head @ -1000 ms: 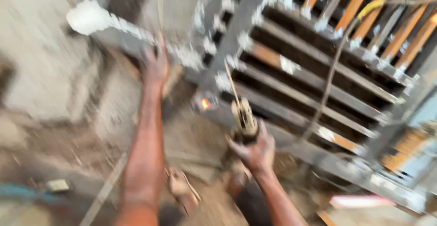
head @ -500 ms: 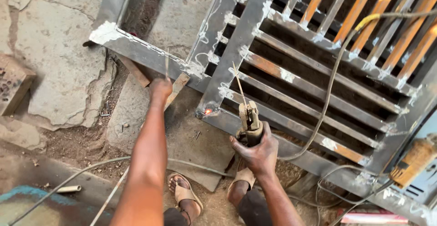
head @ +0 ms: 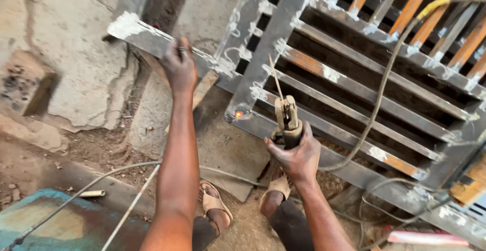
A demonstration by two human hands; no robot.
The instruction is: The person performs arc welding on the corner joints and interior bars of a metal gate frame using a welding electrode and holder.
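My left hand (head: 179, 68) rests palm-down on a flat steel bar (head: 136, 33) with white chalk marks, part of a large metal gate frame (head: 354, 79) lying on the ground. My right hand (head: 296, 155) grips a welding electrode holder (head: 287, 119), its thin rod (head: 276, 79) pointing up over the frame. A small orange glowing weld spot (head: 238, 114) sits on the frame corner, just left of the holder. My sandalled feet (head: 215, 205) stand below on the dirt.
A welding cable (head: 390, 74) loops from the top right across the gate slats. Thin wires (head: 101, 180) run over the dirt floor. A brick (head: 23, 86) lies at the left on cracked concrete. A teal surface (head: 45, 220) fills the lower left corner.
My left hand slid up along the bar, away from me. The view steadied and shifted; the holder stays in my right hand near the glowing spot.
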